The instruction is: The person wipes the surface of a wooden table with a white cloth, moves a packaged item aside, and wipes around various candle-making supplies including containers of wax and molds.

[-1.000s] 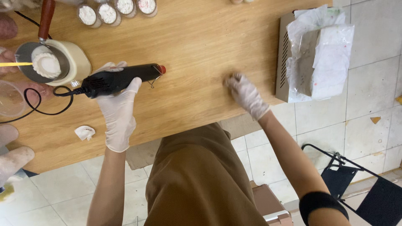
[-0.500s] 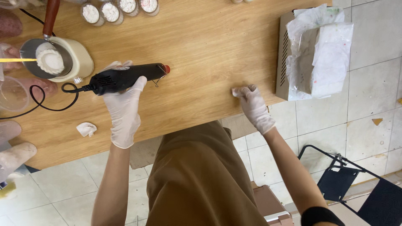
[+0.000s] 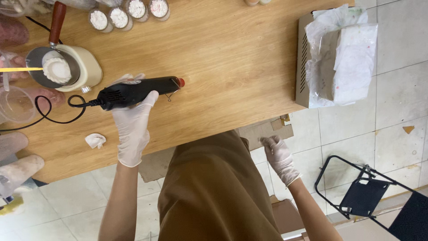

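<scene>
My left hand (image 3: 132,120), in a white glove, grips a black corded heat gun (image 3: 136,91) that lies level just above the wooden table (image 3: 214,53), its red tip pointing right. My right hand (image 3: 279,156), also gloved, hangs off the table's near edge beside my brown apron, fingers loosely apart and holding nothing. A crumpled white scrap (image 3: 95,140) lies on the table left of my left wrist.
A cream melting pot (image 3: 67,68) with a wooden handle holds white wax at the left. Several small filled jars (image 3: 127,13) line the far edge. A metal box with crumpled plastic (image 3: 336,56) sits at right. Another person's hands (image 3: 18,165) are at far left. A black folding chair (image 3: 379,196) stands lower right.
My right hand has left the tabletop and dropped below the table's edge toward my side. My left hand still holds the heat gun in about the same place.
</scene>
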